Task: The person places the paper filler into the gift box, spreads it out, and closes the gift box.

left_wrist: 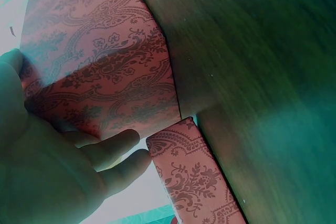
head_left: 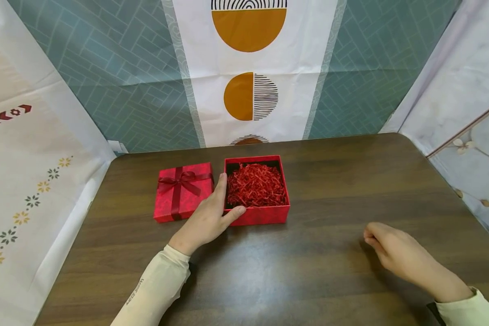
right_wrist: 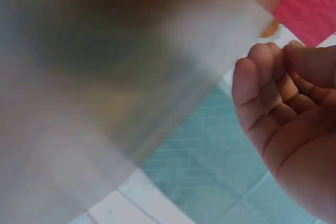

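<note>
My left hand [head_left: 205, 219] is at the near left corner of an open red gift box [head_left: 265, 215]. Its fingers lie straight along the left side, and the thumb rests across the front rim. Crinkled red paper shreds [head_left: 256, 184] fill the box. Left of that hand is the red lid [head_left: 167, 201], which has a dark red ribbon bow [head_left: 180, 182]. The left wrist view shows the box's patterned wall [left_wrist: 105, 61] beside the fingers. My right hand [head_left: 407, 256] hovers over the right of the table, fingers loosely curled, with nothing visible in it.
Under the box and lid is a dark wooden table [head_left: 309, 271]. A teal and white patterned cloth [head_left: 146, 113] hangs behind its far edge. Pale printed cloths [head_left: 36, 172] border the left and right sides.
</note>
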{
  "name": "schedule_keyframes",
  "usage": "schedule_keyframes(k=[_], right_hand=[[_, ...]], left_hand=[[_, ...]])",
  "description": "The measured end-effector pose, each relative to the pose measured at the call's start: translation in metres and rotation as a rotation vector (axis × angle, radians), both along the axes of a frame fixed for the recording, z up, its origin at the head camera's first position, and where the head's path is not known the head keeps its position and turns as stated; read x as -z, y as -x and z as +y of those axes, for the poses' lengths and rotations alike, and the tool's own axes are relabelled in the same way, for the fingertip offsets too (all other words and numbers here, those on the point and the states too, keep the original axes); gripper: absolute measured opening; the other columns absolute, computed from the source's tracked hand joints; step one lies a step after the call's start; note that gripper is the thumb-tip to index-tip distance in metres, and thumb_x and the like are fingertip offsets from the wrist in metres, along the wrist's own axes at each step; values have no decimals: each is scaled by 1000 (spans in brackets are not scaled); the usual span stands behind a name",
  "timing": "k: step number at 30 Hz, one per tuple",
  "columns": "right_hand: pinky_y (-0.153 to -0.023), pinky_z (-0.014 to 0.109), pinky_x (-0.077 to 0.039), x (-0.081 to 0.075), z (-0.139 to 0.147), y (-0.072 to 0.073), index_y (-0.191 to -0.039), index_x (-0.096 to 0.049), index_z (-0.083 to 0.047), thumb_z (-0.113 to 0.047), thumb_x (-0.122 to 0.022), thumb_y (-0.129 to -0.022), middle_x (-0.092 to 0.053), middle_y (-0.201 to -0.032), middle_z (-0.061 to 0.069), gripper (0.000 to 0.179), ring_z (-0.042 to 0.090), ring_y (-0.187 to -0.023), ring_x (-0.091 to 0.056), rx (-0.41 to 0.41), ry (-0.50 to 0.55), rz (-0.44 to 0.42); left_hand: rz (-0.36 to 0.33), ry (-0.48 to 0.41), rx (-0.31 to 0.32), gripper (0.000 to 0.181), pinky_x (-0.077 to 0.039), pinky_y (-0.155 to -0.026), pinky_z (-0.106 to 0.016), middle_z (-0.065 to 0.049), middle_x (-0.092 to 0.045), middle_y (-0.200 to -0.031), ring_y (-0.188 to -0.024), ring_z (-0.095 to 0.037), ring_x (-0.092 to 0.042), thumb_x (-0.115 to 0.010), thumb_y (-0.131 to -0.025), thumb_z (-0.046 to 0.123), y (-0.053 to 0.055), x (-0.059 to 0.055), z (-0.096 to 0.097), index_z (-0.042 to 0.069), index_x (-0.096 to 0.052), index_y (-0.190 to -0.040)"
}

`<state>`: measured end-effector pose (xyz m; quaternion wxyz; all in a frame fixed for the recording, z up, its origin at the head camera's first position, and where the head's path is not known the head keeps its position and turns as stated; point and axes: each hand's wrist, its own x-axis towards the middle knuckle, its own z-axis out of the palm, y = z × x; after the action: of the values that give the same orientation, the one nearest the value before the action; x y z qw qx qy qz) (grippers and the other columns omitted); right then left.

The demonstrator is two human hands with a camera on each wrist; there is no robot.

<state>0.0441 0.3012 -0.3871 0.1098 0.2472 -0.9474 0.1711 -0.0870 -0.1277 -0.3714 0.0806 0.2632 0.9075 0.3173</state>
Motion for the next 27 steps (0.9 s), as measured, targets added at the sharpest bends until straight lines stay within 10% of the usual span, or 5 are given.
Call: schedule_keyframes(k=[11,27], right_hand=[[-56,23,-44,-46,-64,46,-89,-61,-23,5,-78,-84,-55,-79,-16,33,0,-67,-49,24,191,-22],[-70,33,-56,-71,-119,98,-105,-62,-13,10,-69,-89,-66,-94,-4,29,8,-79,-61,-45,277,-133]], left_hand=[[-28,17,-10,103,-22,-118,-47,-7,3,-168,-152,-25,-12,-47,-97,68,-1,0,0,9,6,-162],[-9,5,-7,101,-24,-118,-46,-7,1,-169,-152,-24,-13,-48,-98,66,2,2,-2,7,2,-162]])
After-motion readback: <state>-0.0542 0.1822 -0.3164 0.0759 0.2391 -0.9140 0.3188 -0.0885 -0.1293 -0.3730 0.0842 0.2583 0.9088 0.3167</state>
